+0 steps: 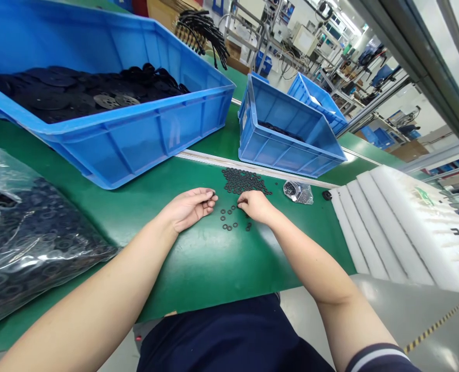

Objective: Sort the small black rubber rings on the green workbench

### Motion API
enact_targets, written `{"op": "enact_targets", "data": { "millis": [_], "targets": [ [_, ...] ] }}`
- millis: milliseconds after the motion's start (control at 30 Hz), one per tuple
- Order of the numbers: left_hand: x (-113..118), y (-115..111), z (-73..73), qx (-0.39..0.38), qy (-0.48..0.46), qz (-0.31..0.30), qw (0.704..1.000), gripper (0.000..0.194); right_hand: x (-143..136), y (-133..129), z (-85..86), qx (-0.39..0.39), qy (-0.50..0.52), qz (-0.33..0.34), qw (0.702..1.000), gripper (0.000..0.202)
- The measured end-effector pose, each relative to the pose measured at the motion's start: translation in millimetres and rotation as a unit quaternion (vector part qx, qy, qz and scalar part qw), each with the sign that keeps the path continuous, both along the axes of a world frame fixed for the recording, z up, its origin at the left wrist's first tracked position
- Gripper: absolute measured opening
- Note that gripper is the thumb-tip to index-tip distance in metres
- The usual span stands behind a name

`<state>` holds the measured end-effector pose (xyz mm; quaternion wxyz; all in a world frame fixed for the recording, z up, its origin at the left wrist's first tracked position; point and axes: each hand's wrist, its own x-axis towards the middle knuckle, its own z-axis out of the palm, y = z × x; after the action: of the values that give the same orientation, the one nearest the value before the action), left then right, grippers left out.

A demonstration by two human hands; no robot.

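Observation:
My left hand [193, 207] is raised slightly over the green table, palm turned inward, with thumb and forefinger pinching a small black ring [214, 194]. To its right, my right hand [256, 205] is closed at the tabletop, its fingertips pinched together; whatever they hold is hidden. Between and below the hands lie several loose black rings [229, 227]. Just beyond my right hand, many more small black rings [243, 181] are spread in a dense patch.
A large blue bin [144, 124] of black discs stands back left, a smaller blue bin [291, 150] back right. A clear bag [39, 243] of rings lies left. A small plastic bag [298, 192] and white foam blocks [392, 227] are on the right.

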<state>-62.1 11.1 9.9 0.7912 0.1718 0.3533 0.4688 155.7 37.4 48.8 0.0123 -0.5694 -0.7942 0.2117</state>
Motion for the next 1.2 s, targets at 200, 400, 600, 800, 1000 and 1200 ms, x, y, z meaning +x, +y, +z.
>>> {"op": "enact_targets", "data": {
  "millis": [200, 400, 600, 800, 1000, 1200],
  "targets": [
    [0, 0, 1.4, -0.001, -0.001, -0.001, 1.000, 0.007, 28, 20, 5.4, 0.108, 0.002, -0.103, 0.989, 0.008],
    [0, 0, 1.1, -0.004, 0.005, 0.009, 1.000, 0.008, 97, 49, 8.2, 0.156, -0.083, -0.262, 0.949, 0.024],
    [0, 0, 1.7, -0.007, 0.006, 0.002, 1.000, 0.007, 122, 54, -3.8, 0.150, -0.078, -0.263, 0.950, 0.024],
    [0, 0, 0.1, -0.001, 0.005, 0.002, 1.000, 0.007, 113, 59, -13.1, 0.148, -0.052, -0.238, 0.958, 0.018],
    [0, 0, 0.1, 0.003, 0.008, -0.003, 1.000, 0.006, 106, 48, -4.8, 0.147, -0.019, -0.219, 0.964, 0.015],
    [0, 0, -1.6, 0.005, 0.010, -0.012, 1.000, 0.006, 57, -10, -7.0, 0.125, 0.110, -0.025, 0.986, 0.011]
  ]
}}
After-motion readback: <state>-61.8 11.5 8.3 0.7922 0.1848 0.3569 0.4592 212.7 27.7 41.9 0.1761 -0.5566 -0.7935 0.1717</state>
